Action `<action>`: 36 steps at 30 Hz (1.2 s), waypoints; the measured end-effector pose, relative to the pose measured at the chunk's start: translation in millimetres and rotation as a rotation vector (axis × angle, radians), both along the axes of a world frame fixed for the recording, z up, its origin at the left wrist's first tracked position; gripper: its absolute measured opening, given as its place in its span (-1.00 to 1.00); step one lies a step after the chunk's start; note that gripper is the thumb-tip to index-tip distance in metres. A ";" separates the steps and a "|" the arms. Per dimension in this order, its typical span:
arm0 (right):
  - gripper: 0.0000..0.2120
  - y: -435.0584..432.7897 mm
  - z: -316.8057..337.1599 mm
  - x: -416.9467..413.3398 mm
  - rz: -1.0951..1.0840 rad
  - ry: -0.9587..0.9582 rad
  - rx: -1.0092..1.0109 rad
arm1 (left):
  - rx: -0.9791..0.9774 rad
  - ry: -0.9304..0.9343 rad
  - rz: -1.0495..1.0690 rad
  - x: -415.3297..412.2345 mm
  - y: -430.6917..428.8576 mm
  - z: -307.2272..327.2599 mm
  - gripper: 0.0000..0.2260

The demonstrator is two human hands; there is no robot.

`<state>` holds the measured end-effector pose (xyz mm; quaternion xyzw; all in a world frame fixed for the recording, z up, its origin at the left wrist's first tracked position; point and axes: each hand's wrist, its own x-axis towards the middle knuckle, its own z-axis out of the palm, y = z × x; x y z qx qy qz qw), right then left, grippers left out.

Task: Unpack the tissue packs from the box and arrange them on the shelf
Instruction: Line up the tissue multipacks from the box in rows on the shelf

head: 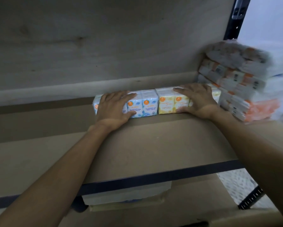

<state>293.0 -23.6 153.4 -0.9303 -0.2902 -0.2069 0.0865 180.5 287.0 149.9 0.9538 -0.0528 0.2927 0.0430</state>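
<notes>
A row of blue tissue packs (pixel 143 105) stands at the back of the shelf (pixel 145 141), and a row of yellow tissue packs (pixel 166 104) stands right beside it, touching it. The blue ones say "FRAGRANCE FREE MINI TISSUE" in dark blue letters. Each has an orange dot with "10" on it. The yellow ones say "FLORAL BLISS MINI TISSUE" and have the same orange dot. The small brand word above the letters is too tiny to read. The left hand (pixel 113 107) holds the blue packs, with its fingers spread over the top and its thumb low on the front. The right hand (pixel 198 99) holds the yellow packs the same way. To the right, just beside the yellow packs, is a tall pile of white and orange packs (pixel 235 86). It is blurry, so its writing cannot be read. The shelf is a brown board with a dark blue rail (pixel 153 176) along its front edge. A black post (pixel 236 18) with holes goes up at the top right. Under the rail sits a white packet (pixel 126 192) on brown cardboard.
</notes>
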 end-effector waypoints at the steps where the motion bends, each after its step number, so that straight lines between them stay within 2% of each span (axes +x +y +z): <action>1: -0.22 2.0 0.4 5.4 -0.004 -0.009 -0.002 | 0.005 -0.013 0.001 5.5 0.5 -0.7 -0.43; 7: -0.25 8.3 -3.7 30.5 -0.030 -0.075 0.023 | 0.035 -0.045 0.007 33.2 6.3 -0.9 -0.43; 17: -0.22 20.5 0.3 69.5 -0.008 0.031 0.061 | 0.025 -0.023 0.032 70.8 14.9 -0.1 -0.39; 24: -0.23 29.4 -2.9 90.4 -0.034 0.011 0.087 | 0.039 0.027 0.050 97.5 25.3 -0.7 -0.39; 36: -0.19 29.8 -7.2 119.4 0.026 -0.022 0.099 | 0.044 -0.035 -0.006 123.8 36.5 -2.2 -0.39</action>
